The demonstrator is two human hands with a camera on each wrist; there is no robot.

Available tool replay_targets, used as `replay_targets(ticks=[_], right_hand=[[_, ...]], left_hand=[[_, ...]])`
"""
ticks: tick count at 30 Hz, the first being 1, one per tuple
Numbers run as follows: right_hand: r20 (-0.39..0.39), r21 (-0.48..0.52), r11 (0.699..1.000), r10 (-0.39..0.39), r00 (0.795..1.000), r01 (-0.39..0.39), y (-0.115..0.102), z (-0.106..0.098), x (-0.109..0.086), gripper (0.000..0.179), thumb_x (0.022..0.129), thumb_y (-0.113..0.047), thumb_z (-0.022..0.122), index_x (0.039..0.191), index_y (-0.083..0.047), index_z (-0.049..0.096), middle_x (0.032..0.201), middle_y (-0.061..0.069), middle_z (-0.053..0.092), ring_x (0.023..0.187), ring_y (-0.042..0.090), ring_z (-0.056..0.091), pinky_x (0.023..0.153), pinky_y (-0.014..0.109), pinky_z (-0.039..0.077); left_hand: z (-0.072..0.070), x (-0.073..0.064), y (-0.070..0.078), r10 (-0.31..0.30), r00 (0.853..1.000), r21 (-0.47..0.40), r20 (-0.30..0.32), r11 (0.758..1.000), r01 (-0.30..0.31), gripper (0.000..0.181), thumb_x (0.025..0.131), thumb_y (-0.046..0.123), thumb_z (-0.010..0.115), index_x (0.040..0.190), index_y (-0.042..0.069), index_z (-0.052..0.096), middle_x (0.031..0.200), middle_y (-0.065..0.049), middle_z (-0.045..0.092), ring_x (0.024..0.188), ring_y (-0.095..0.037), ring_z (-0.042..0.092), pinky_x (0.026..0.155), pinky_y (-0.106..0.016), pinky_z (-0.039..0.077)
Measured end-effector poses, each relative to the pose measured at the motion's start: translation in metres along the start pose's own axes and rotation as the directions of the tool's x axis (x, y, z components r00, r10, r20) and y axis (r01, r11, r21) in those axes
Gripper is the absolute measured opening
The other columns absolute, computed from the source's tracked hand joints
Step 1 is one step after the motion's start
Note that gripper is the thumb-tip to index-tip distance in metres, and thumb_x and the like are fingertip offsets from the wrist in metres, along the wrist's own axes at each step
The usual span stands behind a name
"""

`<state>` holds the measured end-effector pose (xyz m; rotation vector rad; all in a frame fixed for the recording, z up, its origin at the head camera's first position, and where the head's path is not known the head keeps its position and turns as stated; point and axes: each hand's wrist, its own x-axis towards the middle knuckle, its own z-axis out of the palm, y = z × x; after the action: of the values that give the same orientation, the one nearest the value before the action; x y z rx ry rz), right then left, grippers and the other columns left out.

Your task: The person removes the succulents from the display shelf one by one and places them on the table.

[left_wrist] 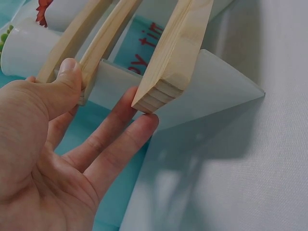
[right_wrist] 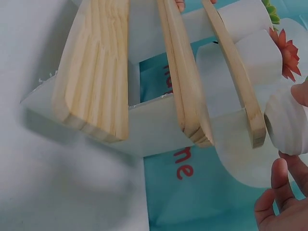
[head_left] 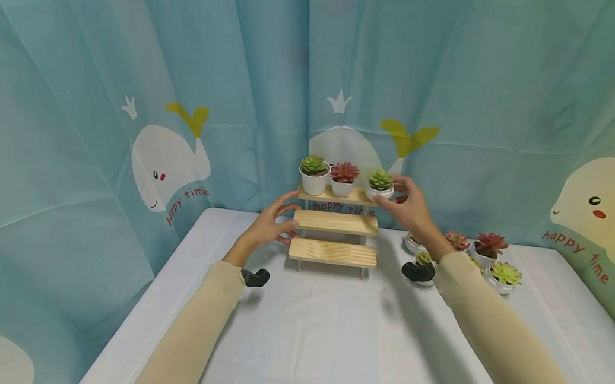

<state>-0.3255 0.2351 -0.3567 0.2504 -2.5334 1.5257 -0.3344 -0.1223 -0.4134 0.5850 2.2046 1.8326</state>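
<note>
Head view shows the right hand [head_left: 412, 210] grasping a green succulent [head_left: 380, 179] in its white pot [head_left: 381, 193] at the right end of the far top shelf [head_left: 347, 199]. The left hand [head_left: 266, 225], spread and unclenched, touches the wooden stand [head_left: 336, 222] at its left side.

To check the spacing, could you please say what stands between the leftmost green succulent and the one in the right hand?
A red succulent in a white pot, then bare top shelf; the head view shows this.
</note>
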Motion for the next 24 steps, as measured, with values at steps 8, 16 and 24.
replay_targets(ticks=[8,16,24], right_hand=[[0.000,-0.030,0.999,-0.018,1.000,0.018,0.001,-0.006,-0.009,0.072,0.095,-0.039,0.075,0.152,-0.008,0.042,0.147,0.019,0.049,0.101,0.027,0.055,0.083,0.038,0.050],[0.017,-0.057,0.998,-0.010,1.000,0.011,0.004,-0.014,-0.021,0.075,0.095,-0.043,0.075,0.153,-0.009,0.041,0.148,0.017,0.048,0.104,0.027,0.055,0.081,0.037,0.051],[0.035,-0.045,0.998,-0.040,0.999,0.042,0.002,-0.023,-0.041,0.072,0.096,-0.038,0.075,0.151,-0.007,0.041,0.148,0.018,0.050,0.100,0.024,0.055,0.076,0.025,0.049]], left_hand=[[-0.001,0.001,-0.001,0.006,1.000,0.006,0.003,1.000,-0.006,0.075,0.102,0.011,0.065,0.163,0.034,0.027,0.157,-0.012,0.041,0.093,-0.042,0.073,0.075,-0.052,0.062],[-0.001,0.003,-0.002,0.002,1.000,-0.004,0.002,1.000,-0.002,0.075,0.102,0.011,0.065,0.162,0.036,0.028,0.158,-0.012,0.040,0.090,-0.034,0.074,0.073,-0.050,0.063],[-0.001,0.002,-0.002,0.001,1.000,0.009,-0.009,1.000,-0.001,0.075,0.101,0.012,0.066,0.161,0.038,0.030,0.158,-0.014,0.041,0.090,-0.034,0.074,0.072,-0.050,0.063]])
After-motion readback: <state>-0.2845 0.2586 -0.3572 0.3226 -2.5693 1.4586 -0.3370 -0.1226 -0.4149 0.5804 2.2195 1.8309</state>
